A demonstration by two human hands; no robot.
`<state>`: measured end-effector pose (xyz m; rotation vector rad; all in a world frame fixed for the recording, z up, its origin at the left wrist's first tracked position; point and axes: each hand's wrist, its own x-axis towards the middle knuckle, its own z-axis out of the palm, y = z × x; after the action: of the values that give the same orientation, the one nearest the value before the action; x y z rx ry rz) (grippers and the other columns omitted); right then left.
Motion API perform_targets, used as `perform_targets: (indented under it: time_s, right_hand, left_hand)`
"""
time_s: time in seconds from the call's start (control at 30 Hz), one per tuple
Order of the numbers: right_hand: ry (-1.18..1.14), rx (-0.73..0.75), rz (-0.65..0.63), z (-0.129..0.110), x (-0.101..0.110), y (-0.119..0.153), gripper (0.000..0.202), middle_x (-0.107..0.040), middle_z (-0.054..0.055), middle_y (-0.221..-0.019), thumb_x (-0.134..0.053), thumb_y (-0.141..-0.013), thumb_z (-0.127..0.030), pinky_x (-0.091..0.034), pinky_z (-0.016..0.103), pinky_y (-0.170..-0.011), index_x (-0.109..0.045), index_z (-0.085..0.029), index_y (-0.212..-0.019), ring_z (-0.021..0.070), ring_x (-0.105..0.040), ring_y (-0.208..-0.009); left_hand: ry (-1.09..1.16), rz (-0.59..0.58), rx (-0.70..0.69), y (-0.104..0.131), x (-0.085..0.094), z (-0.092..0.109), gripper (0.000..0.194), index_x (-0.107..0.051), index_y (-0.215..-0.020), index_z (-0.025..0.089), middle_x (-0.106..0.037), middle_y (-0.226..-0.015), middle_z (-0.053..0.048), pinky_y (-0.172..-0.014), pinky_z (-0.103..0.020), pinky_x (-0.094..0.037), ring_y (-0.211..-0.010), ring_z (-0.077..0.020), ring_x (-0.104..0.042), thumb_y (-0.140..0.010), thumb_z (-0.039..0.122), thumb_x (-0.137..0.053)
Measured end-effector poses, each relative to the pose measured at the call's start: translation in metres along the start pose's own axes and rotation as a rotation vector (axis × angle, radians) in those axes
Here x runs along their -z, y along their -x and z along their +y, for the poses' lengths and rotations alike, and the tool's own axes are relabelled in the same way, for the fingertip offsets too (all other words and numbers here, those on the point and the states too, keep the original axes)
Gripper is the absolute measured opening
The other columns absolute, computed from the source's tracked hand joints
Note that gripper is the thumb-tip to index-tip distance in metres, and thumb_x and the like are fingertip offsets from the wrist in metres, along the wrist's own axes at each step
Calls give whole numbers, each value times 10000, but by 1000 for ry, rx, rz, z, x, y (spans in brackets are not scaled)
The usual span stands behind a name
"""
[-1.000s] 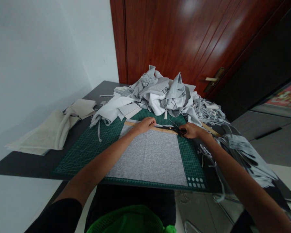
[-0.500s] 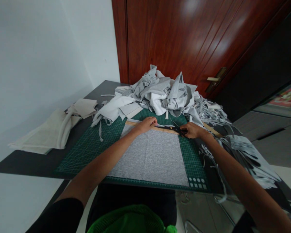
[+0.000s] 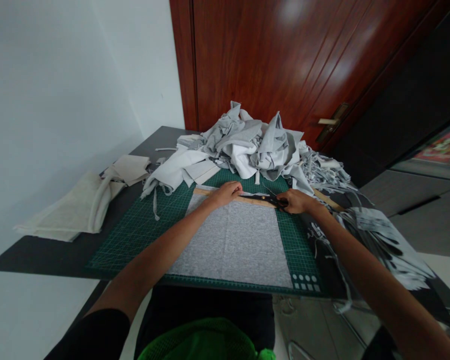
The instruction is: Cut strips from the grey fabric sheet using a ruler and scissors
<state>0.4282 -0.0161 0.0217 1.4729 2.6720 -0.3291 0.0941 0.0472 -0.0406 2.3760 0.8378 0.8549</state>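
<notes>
Scissors (image 3: 263,198) lie over the far part of the green cutting mat (image 3: 135,235), and we hold them by the handles in our right hand (image 3: 296,201), its fingers closed around them near the mat's far right corner. The blades run leftward across the mat, along a flat wooden strip (image 3: 255,202); we cannot tell how far apart they stand. Our left hand (image 3: 228,192) is over the middle of the mat's far part, its fingers curled together on the wooden strip just beside the blade tips; we cannot tell whether it pinches any fabric.

Under the strip, our gray cloth (image 3: 236,245) lies flat on the mat, reaching almost to its near edge, with a narrow band showing beyond the strip. A crumpled heap of pale fabric (image 3: 243,145) overlaps the mat's far edge. Left of the mat we see folded cream cloth (image 3: 75,207) on the dark table (image 3: 60,255). Right of it lie a layered bundle of cut strips (image 3: 382,235) and, farther back, a tangle of shreds (image 3: 322,170).
</notes>
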Motion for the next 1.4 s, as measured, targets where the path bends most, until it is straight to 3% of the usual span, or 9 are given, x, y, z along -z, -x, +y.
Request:
perform_targets:
  time_s: [0.3, 1.07, 1.4]
  right_hand:
    - [43, -14, -12, -8, 2, -4, 19, -710, 52, -737, -664, -759, -206, -318, 308, -618, -654, -215, -772, 193, -586, -650]
    - [-28, 70, 5, -8, 2, -4, 66, -612, 6, -640, -603, -731, -174, -288, 311, -612, -585, -215, -683, 157, -491, -577]
    - [41, -7, -31, -19, 8, -2, 30, -665, 39, -694, -635, -766, -193, -306, 313, -614, -615, -207, -749, 176, -543, -619]
  left_hand:
    - [-2, 6, 2, -1, -2, -1, 129, -592, -858, 190, -607, -839, -1, -795, -279, -450, -804, -161, -550, -972, 173, -650]
    - [-1, 25, -22, -2, -7, -12, 123, -608, -862, 181, -608, -841, -1, -777, -276, -427, -800, -158, -552, -971, 172, -663]
    - [-20, 51, -3, -2, -5, -6, 135, -601, -863, 185, -629, -853, -11, -815, -285, -453, -831, -167, -573, -996, 187, -619]
